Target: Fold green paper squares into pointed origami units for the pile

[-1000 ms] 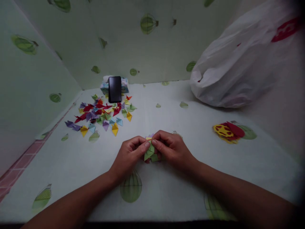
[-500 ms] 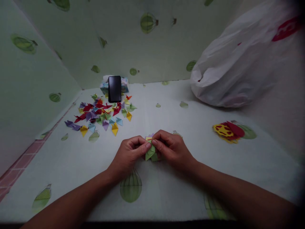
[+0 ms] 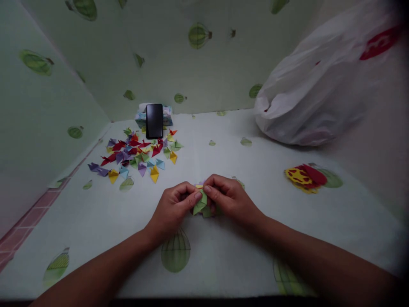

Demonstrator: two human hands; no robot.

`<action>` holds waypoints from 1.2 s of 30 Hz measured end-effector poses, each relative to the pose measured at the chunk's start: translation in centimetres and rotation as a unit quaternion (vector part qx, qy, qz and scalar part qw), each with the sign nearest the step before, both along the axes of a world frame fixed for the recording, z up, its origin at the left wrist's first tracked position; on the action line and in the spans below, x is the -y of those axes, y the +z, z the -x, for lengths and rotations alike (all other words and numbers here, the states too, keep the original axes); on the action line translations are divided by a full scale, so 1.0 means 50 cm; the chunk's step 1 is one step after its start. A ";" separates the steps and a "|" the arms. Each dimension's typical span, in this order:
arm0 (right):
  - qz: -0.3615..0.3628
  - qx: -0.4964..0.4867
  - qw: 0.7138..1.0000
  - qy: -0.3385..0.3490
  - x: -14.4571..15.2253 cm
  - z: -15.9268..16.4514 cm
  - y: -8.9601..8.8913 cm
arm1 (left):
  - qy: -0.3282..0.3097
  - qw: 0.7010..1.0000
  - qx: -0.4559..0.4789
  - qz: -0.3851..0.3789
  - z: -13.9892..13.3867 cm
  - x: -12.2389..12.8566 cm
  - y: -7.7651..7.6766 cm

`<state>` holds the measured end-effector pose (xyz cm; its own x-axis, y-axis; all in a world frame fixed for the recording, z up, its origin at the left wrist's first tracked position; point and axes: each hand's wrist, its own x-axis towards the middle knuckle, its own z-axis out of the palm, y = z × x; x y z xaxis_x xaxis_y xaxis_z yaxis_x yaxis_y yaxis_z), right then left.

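Between my two hands is a small piece of folded green paper point(image 3: 200, 204), pinched from both sides. My left hand point(image 3: 179, 202) grips its left edge between thumb and fingers. On the other side, my right hand point(image 3: 228, 198) pinches its upper right part, the thumb close to the left one. Beneath the folded paper lie several small coloured paper squares point(image 3: 207, 212), green, yellow and purple at the edges, mostly hidden by my hands.
A heap of small folded paper birds point(image 3: 137, 153) in many colours lies at the left back. Behind it a phone point(image 3: 154, 121) leans on a tissue box point(image 3: 168, 115). A white plastic bag point(image 3: 300, 102) stands at the right back, with red and yellow cut-outs point(image 3: 302, 177) in front.
The green paper has tilted slightly, its lower tip shifting a little left. Both hands keep their pinch and stay nearly in place. The camera view has moved slightly.
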<state>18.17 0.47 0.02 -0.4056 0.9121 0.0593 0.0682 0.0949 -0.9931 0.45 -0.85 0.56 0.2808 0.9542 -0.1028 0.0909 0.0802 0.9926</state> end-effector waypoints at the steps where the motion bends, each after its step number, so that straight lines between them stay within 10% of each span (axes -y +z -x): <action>1: 0.008 -0.003 1.000 0.001 0.000 0.000 0.001 | -0.001 1.000 -0.005 -0.001 0.000 0.000 0.000; 16: 0.068 -0.050 0.996 0.021 -0.006 0.000 0.001 | -0.023 1.000 0.003 0.006 -0.003 0.000 -0.003; 36: -0.045 0.044 0.998 -0.021 -0.012 -0.008 0.006 | -0.010 0.999 0.027 0.035 -0.004 -0.001 -0.006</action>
